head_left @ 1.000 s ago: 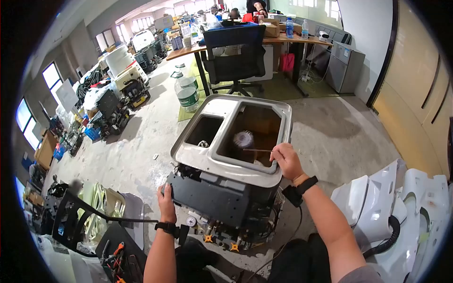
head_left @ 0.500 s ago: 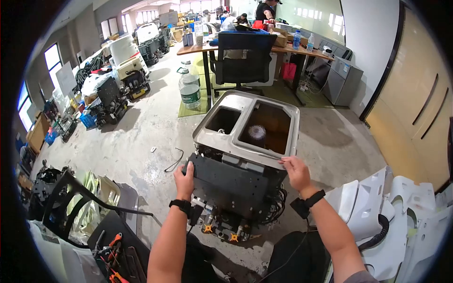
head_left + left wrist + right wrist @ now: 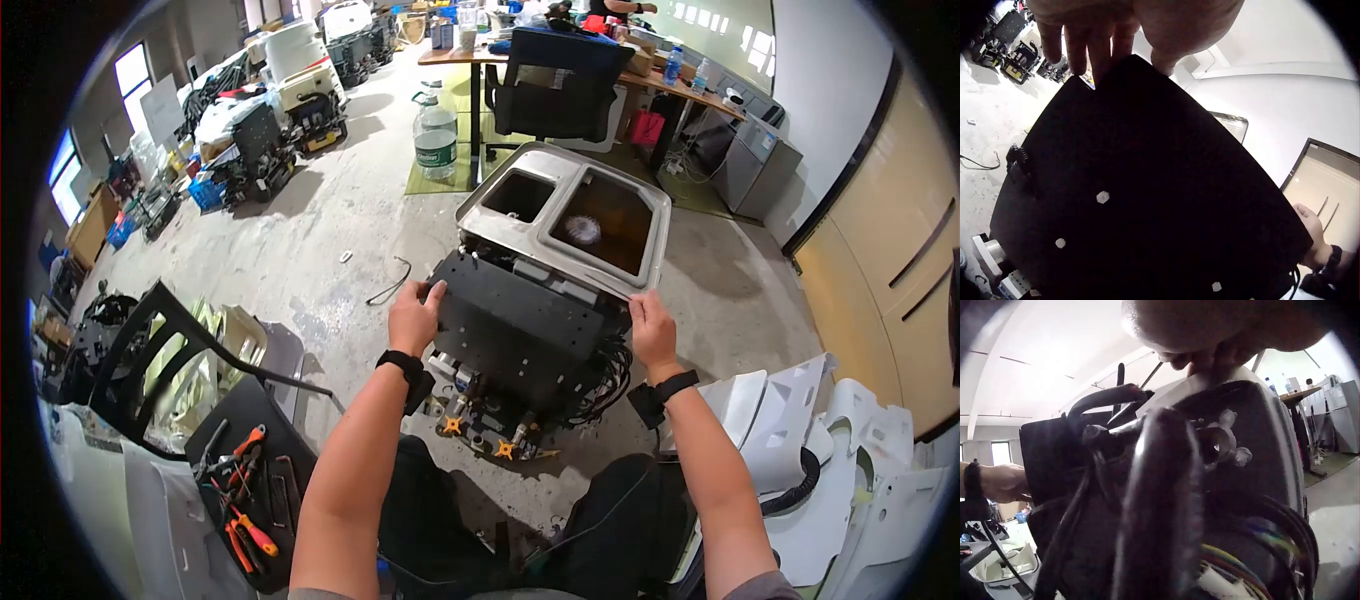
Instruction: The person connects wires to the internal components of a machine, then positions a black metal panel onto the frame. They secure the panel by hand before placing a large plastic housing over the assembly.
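Sitting just right of the left hand (image 3: 413, 318), the black panel (image 3: 520, 312) is gripped by it at one corner between thumb and fingers; across the panel, the metal top's (image 3: 505, 228) near corner is held by the right hand (image 3: 654, 332), fingers curled.

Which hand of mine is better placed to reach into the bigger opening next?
Probably your right hand: it's at the metal top, closer to the bigger opening. Your left hand grips the black panel, farther away.
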Demonstrator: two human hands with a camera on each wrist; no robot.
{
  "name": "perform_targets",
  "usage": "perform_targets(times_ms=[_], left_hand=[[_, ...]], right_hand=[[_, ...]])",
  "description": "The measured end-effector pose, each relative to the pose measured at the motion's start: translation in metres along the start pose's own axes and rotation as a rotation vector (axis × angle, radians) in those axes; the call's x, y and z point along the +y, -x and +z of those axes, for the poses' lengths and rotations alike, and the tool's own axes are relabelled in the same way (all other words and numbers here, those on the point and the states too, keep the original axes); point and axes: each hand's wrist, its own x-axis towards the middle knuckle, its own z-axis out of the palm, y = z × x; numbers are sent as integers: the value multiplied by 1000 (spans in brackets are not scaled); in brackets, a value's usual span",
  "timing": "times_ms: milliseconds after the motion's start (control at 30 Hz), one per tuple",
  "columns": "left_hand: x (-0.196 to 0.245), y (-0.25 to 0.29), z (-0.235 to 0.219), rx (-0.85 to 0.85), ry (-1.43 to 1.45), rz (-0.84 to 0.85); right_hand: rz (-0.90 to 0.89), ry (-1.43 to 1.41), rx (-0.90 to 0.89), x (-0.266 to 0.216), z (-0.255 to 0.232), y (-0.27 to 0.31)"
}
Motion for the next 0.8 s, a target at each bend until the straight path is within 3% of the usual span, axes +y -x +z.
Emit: perform_targets(times_ms=[400,800], left_hand=[[1,15,8,97,85,-93],[-1,40,-15,74,92,-114]], right_hand=[[142,-36,7,-2,5,5],[24,-18,-18,-10,-1,14]])
